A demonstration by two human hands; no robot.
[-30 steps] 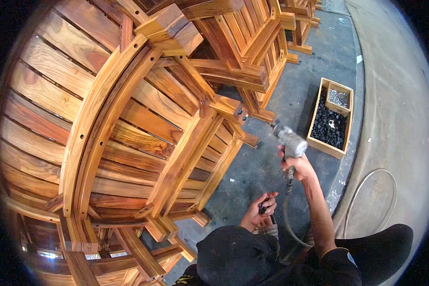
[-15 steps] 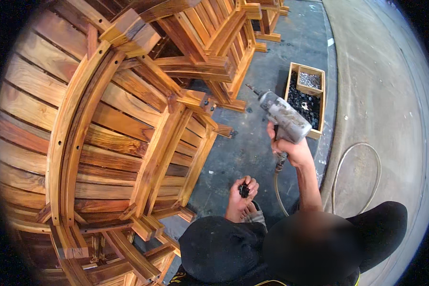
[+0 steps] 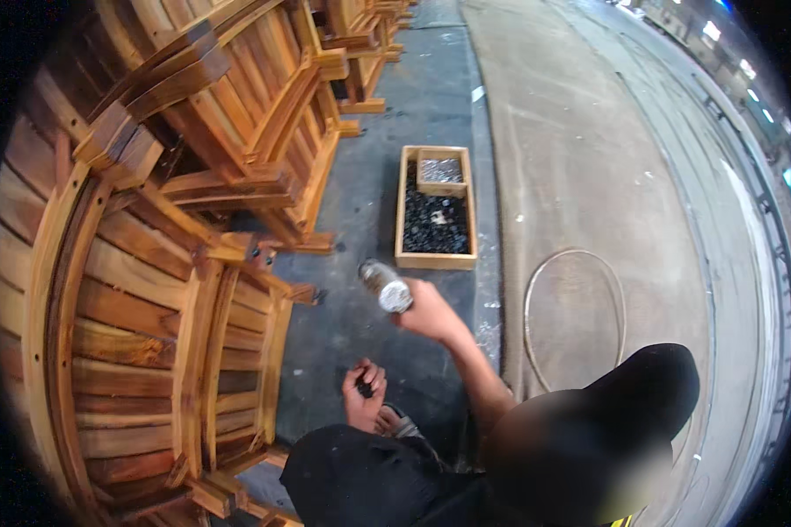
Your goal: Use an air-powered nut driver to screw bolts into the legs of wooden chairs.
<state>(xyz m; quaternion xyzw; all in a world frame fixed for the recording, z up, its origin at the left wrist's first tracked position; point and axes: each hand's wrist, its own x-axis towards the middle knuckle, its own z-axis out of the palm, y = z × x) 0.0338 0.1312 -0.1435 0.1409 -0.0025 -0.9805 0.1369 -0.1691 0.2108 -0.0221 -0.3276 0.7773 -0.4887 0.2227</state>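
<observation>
My right hand (image 3: 429,309) is wrapped round a grey, scuffed power screwdriver (image 3: 383,286), which points away and to the left, toward the wooden chairs. Its handle is mostly hidden by the hand, and the bit cannot be made out now. Lower and to the left, my left hand (image 3: 357,406) curls its fingers around small black pieces (image 3: 363,386), too small to tell exactly. Just beyond the screwdriver sits a wooden box (image 3: 437,261) of black pieces, with a smaller wooden box (image 3: 442,188) of shiny metal bits inside it. Neither hand touches the box.
Slatted wooden chairs (image 3: 132,303) lie tipped along the left, and more stretch away in a row. They rest on a dark mat (image 3: 325,342). A pale hose (image 3: 529,303) loops on the grey floor (image 3: 571,176) to the right.
The view has swung to the right, so chairs and box appear farther left. The screwdriver has turned more end-on and lies nearer my body relative to the box. Both hands keep their hold.
</observation>
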